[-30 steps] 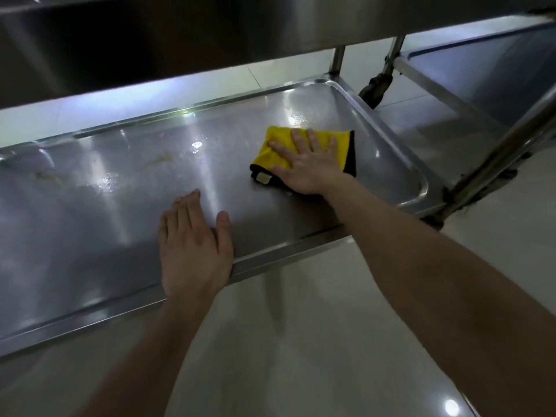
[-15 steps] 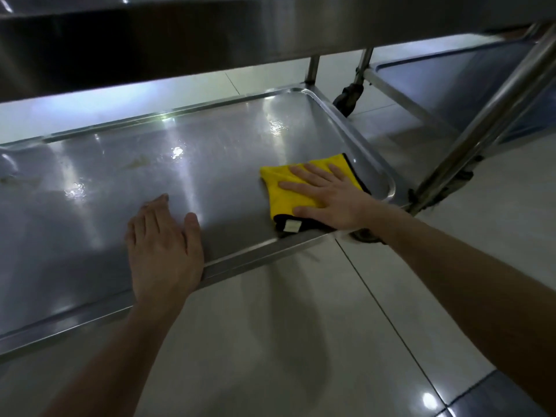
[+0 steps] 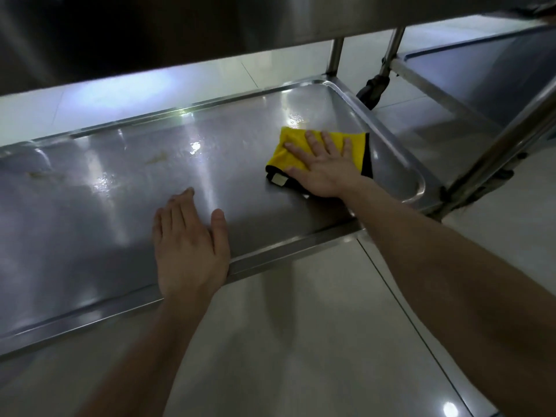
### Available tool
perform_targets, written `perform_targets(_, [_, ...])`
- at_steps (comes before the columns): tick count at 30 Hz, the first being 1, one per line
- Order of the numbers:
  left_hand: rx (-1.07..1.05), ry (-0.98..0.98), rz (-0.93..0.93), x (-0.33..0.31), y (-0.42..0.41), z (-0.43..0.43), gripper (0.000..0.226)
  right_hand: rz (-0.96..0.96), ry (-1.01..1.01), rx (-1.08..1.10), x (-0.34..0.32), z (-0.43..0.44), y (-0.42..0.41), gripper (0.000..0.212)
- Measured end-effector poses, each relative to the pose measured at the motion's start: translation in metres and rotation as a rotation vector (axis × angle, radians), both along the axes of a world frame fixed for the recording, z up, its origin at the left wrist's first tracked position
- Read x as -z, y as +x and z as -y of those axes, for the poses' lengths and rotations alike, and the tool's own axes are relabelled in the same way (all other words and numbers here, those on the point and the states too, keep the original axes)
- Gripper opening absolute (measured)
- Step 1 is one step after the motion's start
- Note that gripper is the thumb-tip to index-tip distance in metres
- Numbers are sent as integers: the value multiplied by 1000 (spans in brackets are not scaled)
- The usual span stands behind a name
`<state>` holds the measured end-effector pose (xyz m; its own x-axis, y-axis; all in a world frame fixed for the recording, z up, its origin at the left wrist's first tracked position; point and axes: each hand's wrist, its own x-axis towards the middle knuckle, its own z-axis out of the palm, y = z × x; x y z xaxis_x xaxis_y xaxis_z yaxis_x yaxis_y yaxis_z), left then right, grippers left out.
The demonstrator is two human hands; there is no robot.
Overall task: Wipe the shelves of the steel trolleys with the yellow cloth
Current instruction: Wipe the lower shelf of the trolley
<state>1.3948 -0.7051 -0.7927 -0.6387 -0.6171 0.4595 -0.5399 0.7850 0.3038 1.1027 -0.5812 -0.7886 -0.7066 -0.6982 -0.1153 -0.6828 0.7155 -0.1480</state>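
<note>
Colours, low shelf

Cloth [image 3: 290,153]: bright yellow w/ black edging, pale tag [image 3: 279,179] at near-left corner. Shelf [image 3: 90,224]: silver-grey steel, white glare streaks, yellowish-brown smears [image 3: 156,158] far left. Floor [image 3: 301,341]: pale grey tiles, dark grout lines. Castor [image 3: 373,88]: black.

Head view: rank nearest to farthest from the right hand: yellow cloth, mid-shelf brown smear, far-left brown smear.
1. yellow cloth: under the right hand, on the shelf, right end.
2. mid-shelf brown smear: left of the hand, toward the far rim.
3. far-left brown smear: at the left end.
</note>
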Motion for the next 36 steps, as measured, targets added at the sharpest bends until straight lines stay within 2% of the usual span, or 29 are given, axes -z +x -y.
perform_targets(3, [32, 73, -83, -4, 3, -4, 62, -22, -6, -180, 4, 43, 62, 83])
perform_targets(5, [77, 199, -176, -10, 6, -6, 61, -33, -28, -295, 7, 60, 94, 79])
perform_targets(8, [93, 269, -248, -18, 19, 3, 52, -39, -43, -344, 6, 62, 105, 76])
perform_targets(10, [83, 184, -186, -20, 39, 21, 47, -38, -37, -341, 3, 58, 102, 79])
perform_targets(14, [-49, 15, 113, -20, 100, 85, 50, -12, -31, -338, 0, 57, 103, 84])
perform_targets(17, [-118, 20, 224, -15, 130, 115, 57, -9, -23, -331, -1, 57, 101, 84])
perform_targets(21, [-120, 68, 113, 0, 136, 117, 60, -24, -4, -315, 1, 61, 99, 83])
perform_targets(26, [-138, 90, 60, 7, 135, 118, 62, -45, -1, -329, 2, 90, 110, 81])
perform_targets(33, [-181, 70, -120, 5, 130, 109, 59, -26, -40, -514, 1, 202, 186, 77])
perform_targets(36, [-215, 96, -176, 2, 133, 109, 58, -26, -38, -582, 2, 223, 219, 76])
